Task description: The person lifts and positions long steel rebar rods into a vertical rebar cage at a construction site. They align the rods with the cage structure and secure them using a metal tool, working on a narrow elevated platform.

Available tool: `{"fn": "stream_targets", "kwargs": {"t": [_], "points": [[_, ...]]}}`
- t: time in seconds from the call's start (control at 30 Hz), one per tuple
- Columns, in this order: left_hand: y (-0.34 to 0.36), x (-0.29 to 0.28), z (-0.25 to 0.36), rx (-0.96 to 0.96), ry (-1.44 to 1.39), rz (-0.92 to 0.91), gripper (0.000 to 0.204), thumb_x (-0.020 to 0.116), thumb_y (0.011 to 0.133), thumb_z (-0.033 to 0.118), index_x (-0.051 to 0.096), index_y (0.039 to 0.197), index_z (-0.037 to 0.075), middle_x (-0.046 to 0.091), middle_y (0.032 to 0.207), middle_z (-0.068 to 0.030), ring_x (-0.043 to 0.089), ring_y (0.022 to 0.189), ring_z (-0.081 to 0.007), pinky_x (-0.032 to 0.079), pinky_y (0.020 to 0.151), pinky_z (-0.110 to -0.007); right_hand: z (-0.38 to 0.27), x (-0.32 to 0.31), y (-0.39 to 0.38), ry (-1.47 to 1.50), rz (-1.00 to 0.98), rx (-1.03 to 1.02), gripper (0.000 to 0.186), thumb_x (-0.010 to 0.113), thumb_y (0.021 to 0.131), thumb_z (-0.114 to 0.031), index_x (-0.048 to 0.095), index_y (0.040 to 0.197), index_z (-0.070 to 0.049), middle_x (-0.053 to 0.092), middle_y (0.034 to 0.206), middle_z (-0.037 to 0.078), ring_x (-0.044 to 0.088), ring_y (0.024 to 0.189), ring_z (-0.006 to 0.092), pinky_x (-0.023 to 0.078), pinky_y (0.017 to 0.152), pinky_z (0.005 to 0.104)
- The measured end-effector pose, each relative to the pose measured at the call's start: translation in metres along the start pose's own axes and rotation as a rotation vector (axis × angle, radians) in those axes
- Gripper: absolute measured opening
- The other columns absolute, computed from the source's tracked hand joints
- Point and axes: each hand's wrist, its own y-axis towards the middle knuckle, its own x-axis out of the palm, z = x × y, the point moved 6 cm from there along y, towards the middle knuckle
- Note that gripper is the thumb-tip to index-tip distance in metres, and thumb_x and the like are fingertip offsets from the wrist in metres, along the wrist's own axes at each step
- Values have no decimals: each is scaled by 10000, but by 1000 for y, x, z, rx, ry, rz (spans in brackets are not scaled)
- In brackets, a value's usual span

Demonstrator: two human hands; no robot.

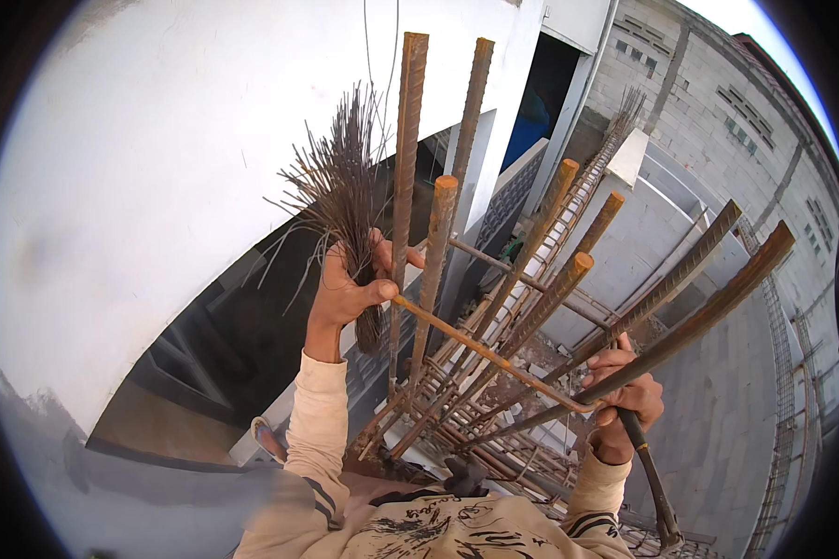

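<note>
My left hand (354, 289) is closed round a bundle of thin dark binding wires (345, 168), beside tall vertical rusty ribbed bars (408, 140) of a column cage. Its thumb touches the left end of a bent rusty stirrup bar (480, 347) that slants down across the bars. My right hand (625, 391) is closed at the stirrup's right end, against a rebar (690, 335), with a long dark metal tool (653, 480) with a yellow band hanging down from it. I cannot make out exactly which of these its fingers grip besides the tool.
A white wall (130, 168) with a dark opening rises at left. A grey block wall (736, 102) stands at right. A long steel cage (606, 140) runs away behind the bars, with rubble (555, 359) below. A foot in a sandal (268, 438) shows at lower left.
</note>
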Motion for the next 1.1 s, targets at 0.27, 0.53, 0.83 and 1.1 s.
{"fn": "stream_targets", "kwargs": {"t": [0.27, 0.53, 0.83, 1.1], "points": [[-63, -20, -43, -267, 148, 82, 452, 894, 715, 232, 604, 1013, 57, 719, 1007, -95, 579, 786, -104, 481, 681, -259, 46, 23, -88, 134, -27, 503, 405, 754, 870, -429, 657, 795, -44, 690, 730, 87, 696, 783, 280, 340, 1098, 537], [-103, -15, -60, -438, 164, 143, 350, 831, 753, 129, 599, 1005, 61, 695, 970, -18, 412, 642, -12, 390, 587, -191, 53, 33, -115, 145, -52, 540, 327, 722, 905, -351, 622, 784, -64, 675, 738, 74, 676, 794, 249, 314, 1104, 514], [-149, -21, -100, -795, 314, -31, 358, 819, 778, 159, 707, 1107, 73, 694, 1005, 26, 540, 795, -74, 449, 725, -275, 84, 65, -189, 15, -283, 734, 243, 661, 944, -267, 639, 821, -59, 699, 771, 73, 690, 840, 227, 254, 1149, 508], [-173, -36, -120, -757, 310, 19, 392, 818, 782, 168, 691, 1142, 80, 692, 1040, 40, 537, 805, -67, 447, 729, -258, 97, 69, -226, 16, -315, 776, 162, 641, 940, -178, 645, 837, -53, 702, 836, 64, 677, 862, 217, 251, 1170, 489]]}}
